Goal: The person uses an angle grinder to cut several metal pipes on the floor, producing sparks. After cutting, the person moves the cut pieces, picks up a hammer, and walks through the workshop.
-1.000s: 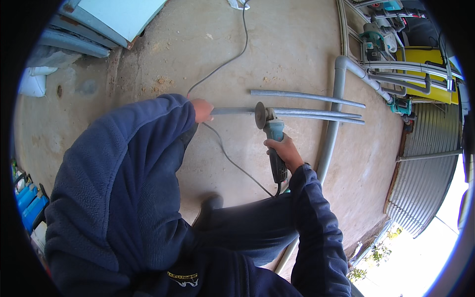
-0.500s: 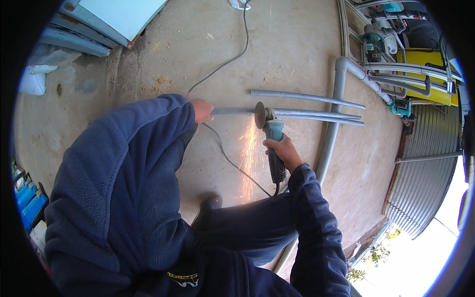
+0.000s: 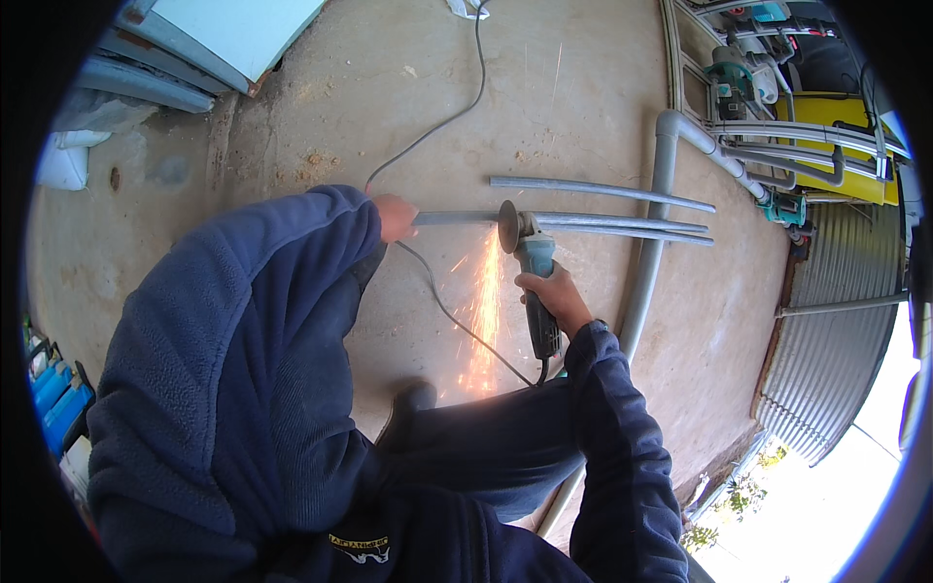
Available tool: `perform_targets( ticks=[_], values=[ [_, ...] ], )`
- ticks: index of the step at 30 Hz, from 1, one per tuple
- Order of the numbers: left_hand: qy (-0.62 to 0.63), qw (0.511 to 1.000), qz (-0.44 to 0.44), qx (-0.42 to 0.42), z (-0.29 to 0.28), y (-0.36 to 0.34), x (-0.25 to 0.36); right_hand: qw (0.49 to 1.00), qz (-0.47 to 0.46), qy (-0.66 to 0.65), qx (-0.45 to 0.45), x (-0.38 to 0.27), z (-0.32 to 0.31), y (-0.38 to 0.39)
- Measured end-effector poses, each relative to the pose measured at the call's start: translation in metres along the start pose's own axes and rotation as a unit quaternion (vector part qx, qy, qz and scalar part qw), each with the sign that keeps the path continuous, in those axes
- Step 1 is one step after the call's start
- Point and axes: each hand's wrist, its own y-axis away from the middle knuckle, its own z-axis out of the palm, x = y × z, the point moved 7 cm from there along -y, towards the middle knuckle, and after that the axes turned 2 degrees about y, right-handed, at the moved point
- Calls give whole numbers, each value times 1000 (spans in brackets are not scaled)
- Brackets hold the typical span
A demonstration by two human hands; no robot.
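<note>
My right hand [image 3: 556, 299] is closed round the body of a teal and black angle grinder [image 3: 537, 260]. Its cutting disc [image 3: 507, 226] stands on edge against a grey metal tube [image 3: 453, 219], and orange sparks [image 3: 483, 316] stream from the contact down toward my leg. My left hand [image 3: 395, 218] grips the tube's left end, its fingers partly hidden by the sleeve. To the right of the disc, the tube lies beside another metal tube [image 3: 641, 233]. A separate tube [image 3: 583, 188] lies a little farther off, its right part across a thick grey pipe [image 3: 665, 160].
A grey cord [image 3: 428, 128] snakes over the concrete floor; a dark cord [image 3: 457, 316] runs under the sparks to the grinder. The thick pipe forms a frame on the right, near metal racks with machines [image 3: 736, 83]. A blue case [image 3: 63, 408] sits far left.
The sparks have become denser and brighter, with a few flying off upward. Both hands, the grinder and the tubes stay almost where they were.
</note>
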Motion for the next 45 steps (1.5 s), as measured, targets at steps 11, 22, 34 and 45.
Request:
perform_targets(
  ticks=[11,22,34,45],
  values=[
    [-1,1000,2,8,3,-1,-1,1000,-1,6,2,-3,0,-1],
    [2,1000,13,16,8,-5,-5,1000,-13,0,3,-2,0,-5],
    [6,1000,18,16,7,-4,-4,1000,-2,0,1,-4,0,-2],
    [14,1000,14,22,12,-6,-7,1000,-8,-3,-2,-3,1,-4]
  ],
)
